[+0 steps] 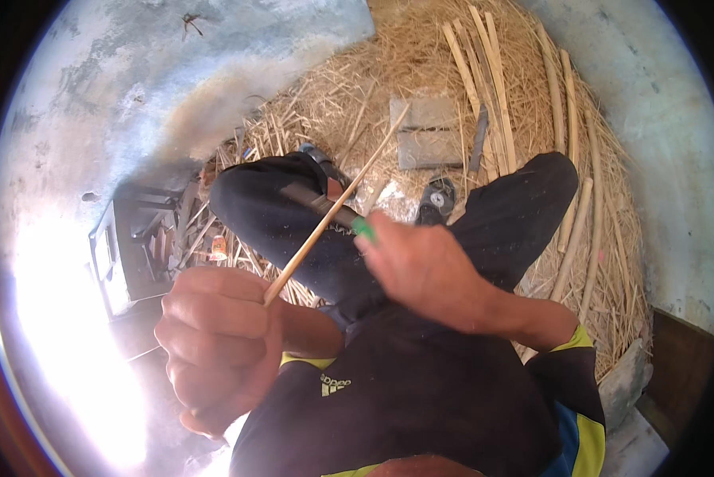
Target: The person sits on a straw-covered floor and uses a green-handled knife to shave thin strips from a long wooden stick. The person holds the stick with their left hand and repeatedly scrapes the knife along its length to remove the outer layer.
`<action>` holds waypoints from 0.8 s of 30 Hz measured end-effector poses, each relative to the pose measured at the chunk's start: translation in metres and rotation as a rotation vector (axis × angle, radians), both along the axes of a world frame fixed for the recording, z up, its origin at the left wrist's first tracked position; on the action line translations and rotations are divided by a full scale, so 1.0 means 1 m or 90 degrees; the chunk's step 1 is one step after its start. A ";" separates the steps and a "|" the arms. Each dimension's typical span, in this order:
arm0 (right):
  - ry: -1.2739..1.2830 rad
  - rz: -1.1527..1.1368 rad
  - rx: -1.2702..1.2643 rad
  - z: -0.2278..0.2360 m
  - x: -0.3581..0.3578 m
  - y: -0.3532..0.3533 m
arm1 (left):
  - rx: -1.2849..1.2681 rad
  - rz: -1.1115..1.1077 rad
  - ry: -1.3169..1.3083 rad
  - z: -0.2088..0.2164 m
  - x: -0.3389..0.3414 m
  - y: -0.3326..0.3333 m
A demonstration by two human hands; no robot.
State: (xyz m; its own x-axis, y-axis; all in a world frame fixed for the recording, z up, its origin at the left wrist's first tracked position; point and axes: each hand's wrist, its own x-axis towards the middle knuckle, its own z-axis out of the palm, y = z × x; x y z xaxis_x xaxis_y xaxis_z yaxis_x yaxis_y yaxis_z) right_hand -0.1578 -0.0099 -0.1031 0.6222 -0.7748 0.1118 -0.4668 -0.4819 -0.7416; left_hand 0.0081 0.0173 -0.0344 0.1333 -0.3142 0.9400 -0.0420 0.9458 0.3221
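My left hand (218, 338) is closed in a fist around the lower end of a thin, pale wooden stick (337, 205). The stick slants up and away to the right, its far tip over the shavings. My right hand (421, 270) grips a knife by its green handle (362, 229). The dark knife blade (313, 200) points left, crossing the stick near its middle. Motion smears the right hand and the blade, so I cannot tell whether the edge touches the wood. Both hands are above my lap, between my bent knees.
Wood shavings (397, 52) cover the floor. Several long peeled sticks (496, 87) lie at the far right, more along the right wall. Two grey blocks (428, 149) and a flat dark bar (479, 139) rest ahead. A dark open frame (138, 238) with scraps stands left, beside the pale wall (134, 71).
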 end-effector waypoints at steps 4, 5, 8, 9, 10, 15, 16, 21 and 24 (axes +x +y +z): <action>-0.078 0.021 -0.054 0.004 0.005 0.009 | -0.009 -0.001 -0.019 -0.001 0.001 0.000; -0.063 0.014 -0.070 0.001 0.005 0.006 | -0.013 0.000 -0.009 -0.001 0.006 0.000; -0.020 -0.002 -0.078 0.008 0.017 0.002 | -0.005 0.042 -0.016 0.002 0.014 0.000; -0.052 0.022 -0.092 0.013 0.018 0.008 | 0.001 0.063 -0.025 0.004 0.016 0.001; -0.078 0.037 -0.107 0.019 0.017 0.016 | 0.011 0.020 -0.014 0.002 0.014 0.003; 0.197 -0.083 -0.143 -0.058 -0.006 -0.031 | -0.001 0.026 -0.011 0.004 0.010 0.002; 0.153 -0.065 -0.062 -0.039 -0.003 -0.022 | 0.001 0.021 -0.016 0.003 0.009 0.005; -0.102 -0.003 -0.083 0.002 0.008 0.005 | -0.011 0.041 -0.028 -0.001 -0.004 -0.004; -0.086 -0.004 -0.118 0.000 0.015 0.005 | -0.009 0.062 0.090 0.000 -0.001 -0.001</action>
State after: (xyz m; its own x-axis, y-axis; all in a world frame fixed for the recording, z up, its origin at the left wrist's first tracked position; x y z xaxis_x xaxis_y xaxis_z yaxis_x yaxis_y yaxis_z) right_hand -0.1428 -0.0045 -0.1035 0.5869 -0.7375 0.3342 -0.3736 -0.6128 -0.6964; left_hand 0.0071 0.0159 -0.0344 0.2934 -0.2806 0.9139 -0.0884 0.9439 0.3182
